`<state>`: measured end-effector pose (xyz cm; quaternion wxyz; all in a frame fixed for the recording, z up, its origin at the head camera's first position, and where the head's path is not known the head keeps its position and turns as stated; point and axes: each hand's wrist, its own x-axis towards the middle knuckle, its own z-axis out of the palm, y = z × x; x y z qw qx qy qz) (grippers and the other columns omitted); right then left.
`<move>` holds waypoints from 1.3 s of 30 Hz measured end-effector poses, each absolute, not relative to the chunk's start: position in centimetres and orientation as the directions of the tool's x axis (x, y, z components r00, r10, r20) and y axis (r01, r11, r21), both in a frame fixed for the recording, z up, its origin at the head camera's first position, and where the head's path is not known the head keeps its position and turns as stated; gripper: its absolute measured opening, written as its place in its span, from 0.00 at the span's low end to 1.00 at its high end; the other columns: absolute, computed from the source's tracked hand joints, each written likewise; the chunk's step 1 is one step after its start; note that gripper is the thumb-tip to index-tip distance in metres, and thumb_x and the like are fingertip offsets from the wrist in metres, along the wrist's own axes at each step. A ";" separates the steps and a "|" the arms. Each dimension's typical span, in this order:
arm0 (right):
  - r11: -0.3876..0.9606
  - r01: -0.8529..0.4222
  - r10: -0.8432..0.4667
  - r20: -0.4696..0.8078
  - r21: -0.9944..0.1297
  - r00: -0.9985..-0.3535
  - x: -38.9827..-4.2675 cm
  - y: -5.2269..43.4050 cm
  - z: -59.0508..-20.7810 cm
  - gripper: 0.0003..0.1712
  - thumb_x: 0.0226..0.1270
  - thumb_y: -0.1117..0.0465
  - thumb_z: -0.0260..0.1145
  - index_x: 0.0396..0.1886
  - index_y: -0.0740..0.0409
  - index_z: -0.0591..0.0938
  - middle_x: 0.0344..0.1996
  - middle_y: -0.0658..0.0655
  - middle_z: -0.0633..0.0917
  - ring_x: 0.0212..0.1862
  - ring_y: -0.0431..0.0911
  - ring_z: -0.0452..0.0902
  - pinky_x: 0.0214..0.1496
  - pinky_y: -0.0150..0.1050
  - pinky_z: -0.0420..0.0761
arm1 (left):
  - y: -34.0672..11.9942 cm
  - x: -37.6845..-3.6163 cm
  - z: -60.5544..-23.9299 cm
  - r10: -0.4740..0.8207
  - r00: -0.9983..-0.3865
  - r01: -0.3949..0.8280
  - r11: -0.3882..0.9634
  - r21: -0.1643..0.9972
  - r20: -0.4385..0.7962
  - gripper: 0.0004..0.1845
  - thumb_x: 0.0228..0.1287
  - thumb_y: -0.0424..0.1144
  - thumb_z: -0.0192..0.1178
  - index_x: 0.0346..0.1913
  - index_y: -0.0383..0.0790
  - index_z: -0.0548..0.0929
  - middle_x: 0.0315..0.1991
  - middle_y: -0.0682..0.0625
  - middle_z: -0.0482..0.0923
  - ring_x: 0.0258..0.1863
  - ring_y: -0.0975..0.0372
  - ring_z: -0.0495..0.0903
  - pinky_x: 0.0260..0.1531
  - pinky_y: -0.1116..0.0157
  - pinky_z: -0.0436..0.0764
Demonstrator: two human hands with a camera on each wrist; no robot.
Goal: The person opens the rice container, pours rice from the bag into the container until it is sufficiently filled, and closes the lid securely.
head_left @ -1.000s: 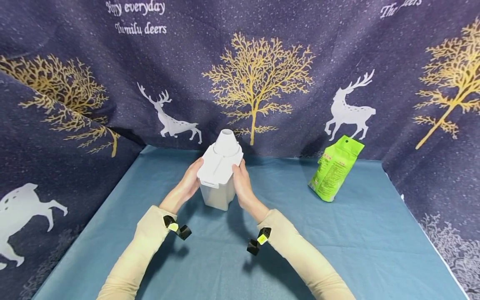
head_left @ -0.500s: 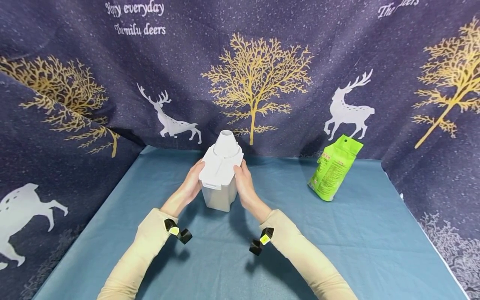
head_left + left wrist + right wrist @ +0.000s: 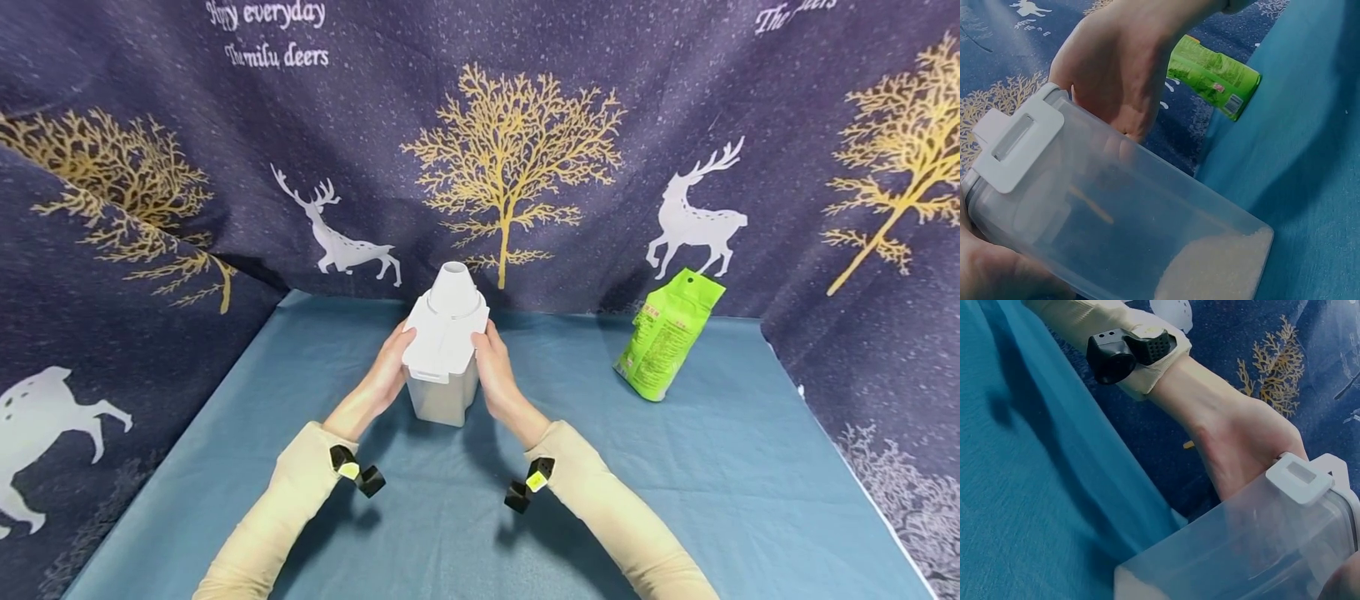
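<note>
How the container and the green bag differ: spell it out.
The container is translucent, showing pale contents at its base; the green bag looks opaque. The container has a plain white lid; the bag carries print. The left hand and right hand hold the container; neither touches the bag. Both look longer than wide.

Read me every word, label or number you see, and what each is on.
"Hppy everyday" (first word creased): backdrop, upper left.
"The milu deers": backdrop, just below that.
"The ...eers" (partly lost in a fold): backdrop, upper right.
Green bag: print too small to read; barcode digits unreadable.
Yellow patch by the right sleeve: marks too small.
Lidded container: no text visible.
</note>
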<state>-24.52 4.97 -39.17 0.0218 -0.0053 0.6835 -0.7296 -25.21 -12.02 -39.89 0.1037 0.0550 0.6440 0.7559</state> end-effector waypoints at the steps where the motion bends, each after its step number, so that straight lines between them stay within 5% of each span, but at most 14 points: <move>1: -0.067 0.020 -0.039 -0.018 -0.998 -0.999 -24.5 5.0 -39.2 0.37 0.71 0.58 0.43 0.77 0.62 0.48 0.78 0.59 0.48 0.79 0.49 0.41 0.78 0.46 0.47 | -11.9 -25.2 -39.9 0.224 -0.973 -0.088 -0.153 0.984 -0.052 0.30 0.77 0.42 0.31 0.77 0.40 0.43 0.59 0.48 0.64 0.42 0.74 0.74 0.48 0.76 0.71; 8: -0.084 0.014 -0.036 -0.011 -0.996 -0.999 -24.2 5.4 -39.0 0.37 0.70 0.59 0.44 0.77 0.63 0.49 0.77 0.60 0.51 0.78 0.50 0.45 0.77 0.47 0.51 | -11.5 -24.8 -39.7 0.220 -0.974 -0.091 -0.137 0.986 -0.060 0.30 0.76 0.42 0.32 0.77 0.41 0.42 0.65 0.44 0.61 0.49 0.71 0.71 0.56 0.72 0.68; 15: -0.049 0.042 -0.050 -0.040 -0.998 -0.998 -23.5 5.9 -38.4 0.37 0.71 0.58 0.43 0.77 0.61 0.48 0.78 0.58 0.49 0.78 0.50 0.42 0.78 0.47 0.48 | -11.5 -24.5 -39.8 0.281 -0.959 -0.057 -0.106 0.993 -0.025 0.32 0.77 0.45 0.32 0.78 0.44 0.37 0.79 0.45 0.37 0.75 0.55 0.46 0.74 0.52 0.47; 27: -0.016 0.006 -0.071 -0.005 -1.000 -0.997 -23.0 6.7 -39.0 0.35 0.71 0.59 0.42 0.77 0.55 0.52 0.76 0.55 0.56 0.77 0.47 0.47 0.77 0.46 0.51 | -11.6 -23.7 -39.4 0.322 -0.945 -0.045 0.032 0.998 -0.053 0.33 0.77 0.46 0.32 0.77 0.43 0.35 0.79 0.45 0.32 0.78 0.51 0.38 0.74 0.46 0.41; 39: 0.095 0.025 -0.052 -0.030 -0.995 -0.998 -22.6 7.5 -38.7 0.36 0.69 0.57 0.43 0.77 0.58 0.51 0.77 0.55 0.54 0.78 0.48 0.45 0.78 0.46 0.48 | -11.5 -23.5 -39.4 0.297 -0.955 0.084 0.211 0.974 0.018 0.31 0.78 0.45 0.30 0.77 0.36 0.40 0.78 0.41 0.38 0.78 0.50 0.38 0.75 0.48 0.43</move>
